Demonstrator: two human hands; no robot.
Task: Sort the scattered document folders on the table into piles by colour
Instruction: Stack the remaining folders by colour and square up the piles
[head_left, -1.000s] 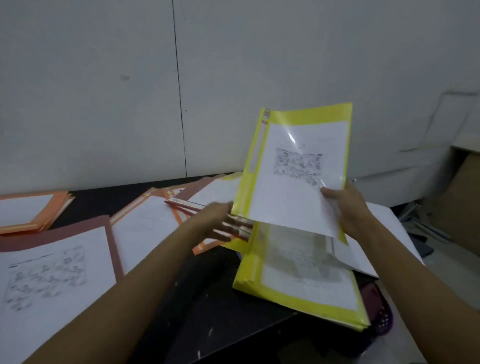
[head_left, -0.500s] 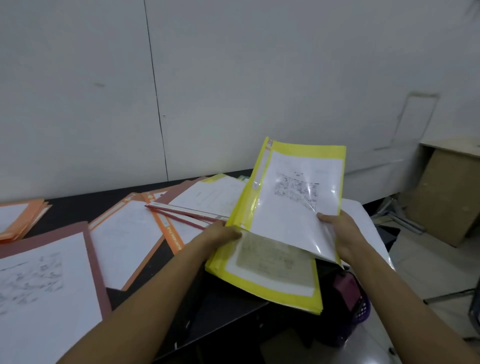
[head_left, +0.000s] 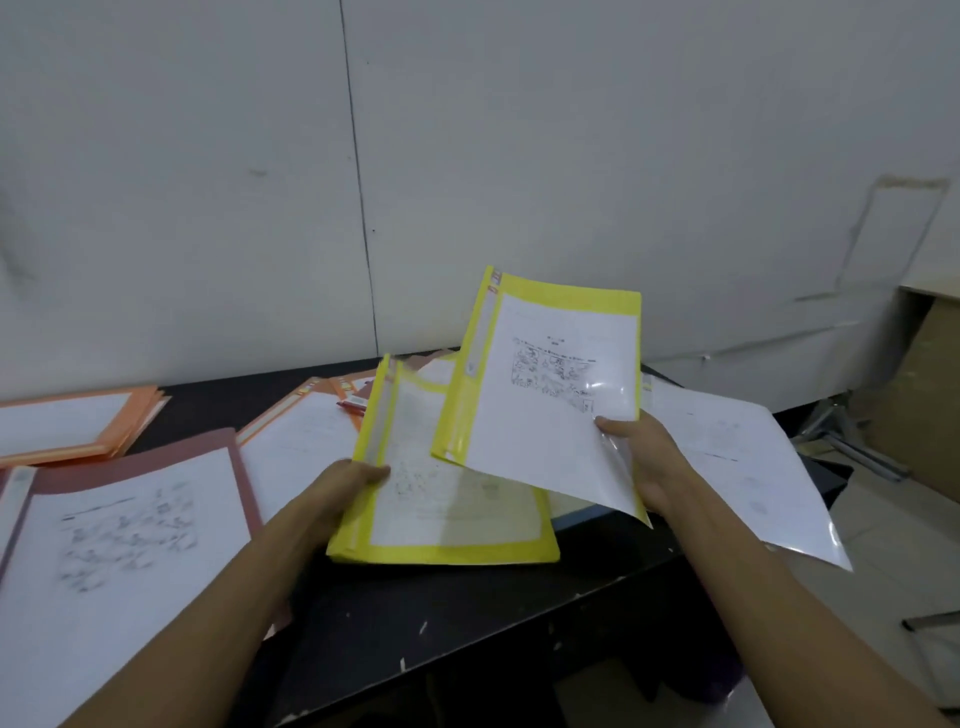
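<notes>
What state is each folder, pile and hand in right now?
yellow folder, lifted, tilted above the yellow pile.
yellow pile, on the table, uneven.
left hand, grips the yellow pile's left edge.
right hand, pinches the yellow folder's lower right.
orange pile, stacked, far left.
brown folder, flat, near left.
white folder, overhanging the table's right edge.

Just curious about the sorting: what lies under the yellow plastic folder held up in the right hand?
A pile of yellow plastic folders on the black table, its left edge gripped by the left hand. The raised yellow plastic folder covers the pile's far right part.
</notes>
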